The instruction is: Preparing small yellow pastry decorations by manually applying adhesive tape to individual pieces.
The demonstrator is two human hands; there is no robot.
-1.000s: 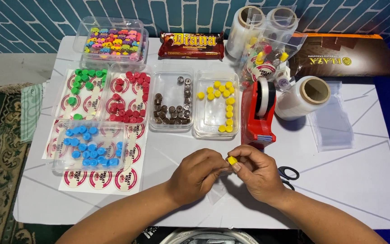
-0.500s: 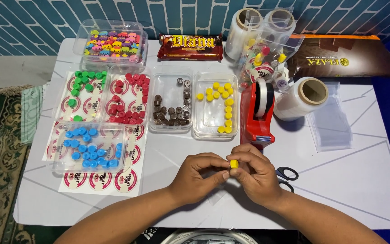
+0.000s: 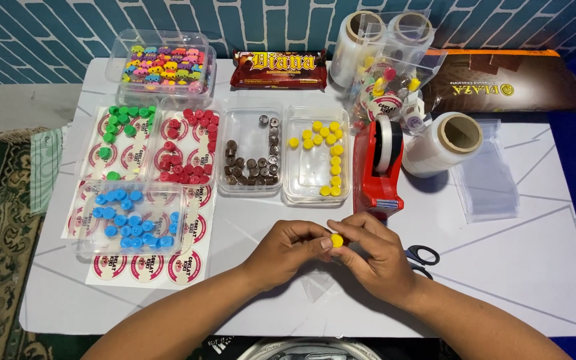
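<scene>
While both hands meet, left hand point(image 3: 288, 250) and right hand point(image 3: 371, 257) pinch a yellow piece point(image 3: 337, 241), red tape dispenser point(image 3: 380, 167) at one o'clock.

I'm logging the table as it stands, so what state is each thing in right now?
Left hand: pinching the yellow piece.
Right hand: pinching it too.
Yellow piece: held between both hands' fingertips.
Yellow tray: open, partly filled.
Brown tray: open, partly filled.
Blue tray: open, filled.
Mixed-colour box: full.
Tape dispenser: upright, loaded.
Scissors: lying flat, partly hidden.
</scene>
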